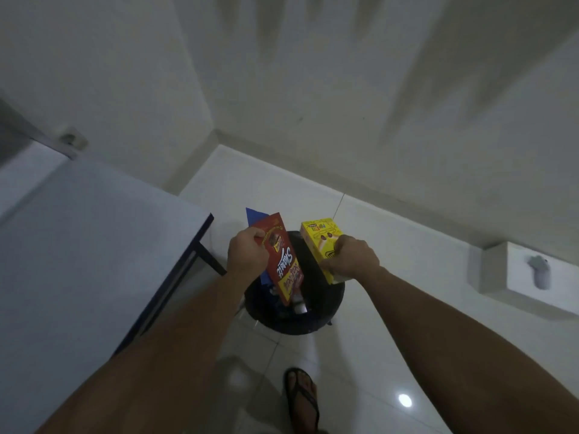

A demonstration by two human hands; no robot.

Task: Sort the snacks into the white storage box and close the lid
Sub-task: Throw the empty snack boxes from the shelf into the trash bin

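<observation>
Head view: left hand (247,255) grips a red snack box (282,261), right hand (354,256) a yellow snack box (319,238), both above a black bin (326,311); no white storage box visible, so sorting seems unfinished.

Red snack packs (283,261): one
Blue packs (255,216): one
Yellow snack boxes (322,242): one
Black bins (316,311): one
Hands: two

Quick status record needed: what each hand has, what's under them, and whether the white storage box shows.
left hand: grips flat red snack pack and blue packet behind it
right hand: grips yellow cardboard snack box
below hands: round black bin on white tiled floor, items inside
left side: grey-blue table
white storage box: not in view
</observation>
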